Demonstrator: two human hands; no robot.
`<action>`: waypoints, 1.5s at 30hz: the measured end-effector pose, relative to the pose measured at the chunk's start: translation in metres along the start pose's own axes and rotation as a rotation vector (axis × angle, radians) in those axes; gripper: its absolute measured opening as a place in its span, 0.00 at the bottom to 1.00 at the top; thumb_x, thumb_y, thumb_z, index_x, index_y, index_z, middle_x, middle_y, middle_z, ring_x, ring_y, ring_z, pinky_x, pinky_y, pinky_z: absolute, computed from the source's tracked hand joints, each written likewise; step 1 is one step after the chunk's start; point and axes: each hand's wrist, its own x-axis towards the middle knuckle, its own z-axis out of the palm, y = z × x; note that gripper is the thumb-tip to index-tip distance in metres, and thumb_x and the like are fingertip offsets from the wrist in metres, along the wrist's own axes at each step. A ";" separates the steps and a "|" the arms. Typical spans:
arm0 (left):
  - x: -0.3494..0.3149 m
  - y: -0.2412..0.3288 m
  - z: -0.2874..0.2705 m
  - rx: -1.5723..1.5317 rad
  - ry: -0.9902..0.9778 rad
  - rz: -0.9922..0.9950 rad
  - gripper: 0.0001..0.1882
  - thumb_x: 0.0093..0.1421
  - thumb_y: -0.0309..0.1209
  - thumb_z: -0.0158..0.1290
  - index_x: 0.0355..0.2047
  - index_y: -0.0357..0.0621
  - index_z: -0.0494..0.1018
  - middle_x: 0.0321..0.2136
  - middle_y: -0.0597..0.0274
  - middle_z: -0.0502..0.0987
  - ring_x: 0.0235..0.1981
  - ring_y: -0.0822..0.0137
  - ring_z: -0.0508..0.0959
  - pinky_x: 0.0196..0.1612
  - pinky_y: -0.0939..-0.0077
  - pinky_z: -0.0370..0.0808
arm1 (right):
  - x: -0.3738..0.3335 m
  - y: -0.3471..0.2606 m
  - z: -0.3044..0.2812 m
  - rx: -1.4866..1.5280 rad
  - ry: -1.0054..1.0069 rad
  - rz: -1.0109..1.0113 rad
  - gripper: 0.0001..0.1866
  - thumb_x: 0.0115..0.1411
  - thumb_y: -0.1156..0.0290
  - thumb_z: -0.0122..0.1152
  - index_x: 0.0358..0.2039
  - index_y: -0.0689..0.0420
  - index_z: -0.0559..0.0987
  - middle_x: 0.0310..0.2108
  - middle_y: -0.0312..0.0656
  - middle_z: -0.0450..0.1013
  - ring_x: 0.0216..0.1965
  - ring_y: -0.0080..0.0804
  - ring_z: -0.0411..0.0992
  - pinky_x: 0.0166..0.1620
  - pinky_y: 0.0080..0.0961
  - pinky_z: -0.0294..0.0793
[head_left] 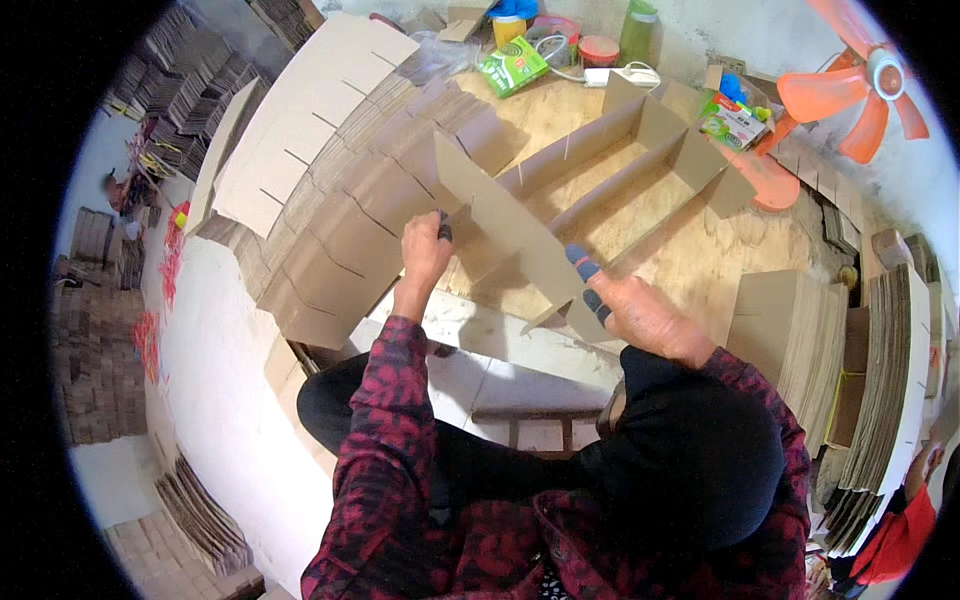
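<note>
A long brown cardboard strip (500, 215) stands on edge across the near side of a partly assembled cardboard divider grid (655, 195) on a wooden board. My right hand (650, 312), with dark coverings on its fingers, grips the near right end of this strip. At the strip's left side, my left hand (426, 258) is closed, fingertips curled in and partly covered in black; what they hold, if anything, is hidden. Close by on the left lies a fanned stack of slotted cardboard sheets (345, 215).
An orange fan (850, 85) stands at the far right beside a green box (733, 122). Another green packet (513, 67), a white power strip (622, 76) and several tubs line the back. Cardboard stacks (785, 335) rise at right; more fill the far left.
</note>
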 end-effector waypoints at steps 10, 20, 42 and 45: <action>-0.009 0.016 0.008 -0.194 0.062 -0.009 0.02 0.54 0.23 0.48 0.27 0.37 0.69 0.23 0.39 0.73 0.28 0.38 0.73 0.30 0.50 0.67 | -0.001 -0.002 -0.006 -0.011 -0.099 0.037 0.19 0.45 0.83 0.53 0.41 0.60 0.69 0.31 0.60 0.73 0.36 0.61 0.72 0.39 0.49 0.73; -0.021 0.025 0.012 -0.133 0.052 -0.074 0.03 0.54 0.23 0.47 0.30 0.37 0.69 0.24 0.38 0.74 0.30 0.38 0.75 0.32 0.49 0.69 | 0.018 -0.017 -0.023 -0.183 -0.188 -0.057 0.13 0.52 0.79 0.52 0.40 0.62 0.69 0.35 0.59 0.73 0.39 0.57 0.73 0.39 0.47 0.73; -0.034 0.026 0.006 -0.184 0.100 0.065 0.07 0.52 0.22 0.49 0.34 0.40 0.72 0.25 0.41 0.76 0.29 0.40 0.76 0.32 0.50 0.71 | 0.011 0.013 -0.011 -0.120 -0.226 -0.277 0.29 0.49 0.82 0.49 0.54 0.53 0.62 0.32 0.57 0.72 0.37 0.59 0.71 0.38 0.48 0.70; -0.033 0.029 0.002 -0.226 0.155 0.130 0.16 0.50 0.20 0.51 0.41 0.38 0.71 0.36 0.41 0.76 0.38 0.43 0.76 0.39 0.55 0.73 | 0.010 0.002 -0.009 -0.019 -0.189 -0.178 0.27 0.49 0.81 0.50 0.52 0.55 0.65 0.34 0.58 0.72 0.38 0.59 0.71 0.39 0.48 0.70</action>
